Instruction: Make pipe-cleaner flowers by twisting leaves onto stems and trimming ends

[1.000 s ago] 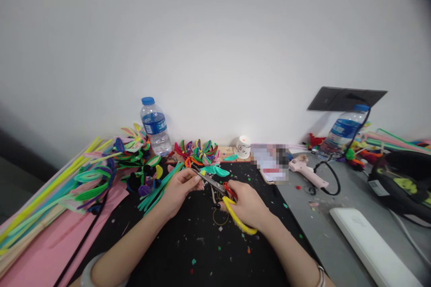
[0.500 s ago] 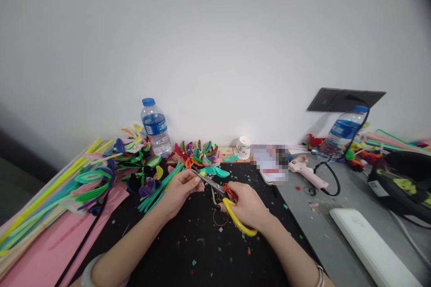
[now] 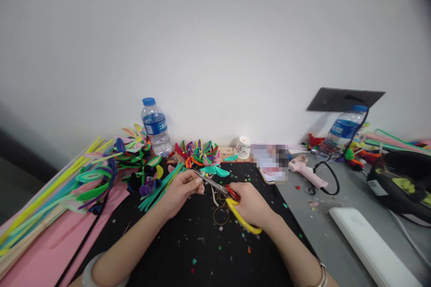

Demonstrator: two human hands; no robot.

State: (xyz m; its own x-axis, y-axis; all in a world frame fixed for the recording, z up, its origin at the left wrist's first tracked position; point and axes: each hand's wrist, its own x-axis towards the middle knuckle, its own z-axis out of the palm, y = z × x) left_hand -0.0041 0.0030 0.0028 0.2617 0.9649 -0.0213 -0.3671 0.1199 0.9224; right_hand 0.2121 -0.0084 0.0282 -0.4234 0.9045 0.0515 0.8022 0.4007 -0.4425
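Plain white wall fills the upper frame above a black work mat (image 3: 202,251) speckled with coloured clippings. At far left, long pipe cleaners (image 3: 50,193) are spread over pink paper, with a blue-capped water bottle (image 3: 155,126) behind. Left of centre, the left hand (image 3: 180,190) is closed in a pinch on a small piece too tiny to make out. Yellow-and-red-handled scissors (image 3: 232,204) are gripped by the right hand (image 3: 252,206), which has slid slightly rightward since a second ago; the blades appear nearly shut, suggesting a cut just made. At right, a pink glue gun (image 3: 305,170) lies on grey tabletop.
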